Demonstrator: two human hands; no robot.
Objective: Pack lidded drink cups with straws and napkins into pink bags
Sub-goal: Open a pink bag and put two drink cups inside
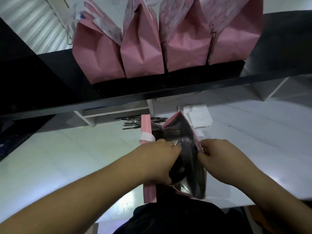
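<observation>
A pink bag [175, 123] with a dark, shiny lining lies open on the white counter in front of me. My left hand [157, 159] reaches into its mouth and grips a dark lidded cup [179, 173], mostly hidden inside. My right hand [217, 157] pinches the bag's right rim and holds it apart. A second pink bag [146, 127] lies flat just left of the open one. Black wrapped straws [131, 124] lie behind the bags. White napkins [197, 115] are stacked at the back right.
Several filled pink bags [141, 53] stand in a row on a raised black shelf [152, 88] above the counter. The white counter [67, 157] spreads left and right. A dark unit [15, 132] sits at the far left.
</observation>
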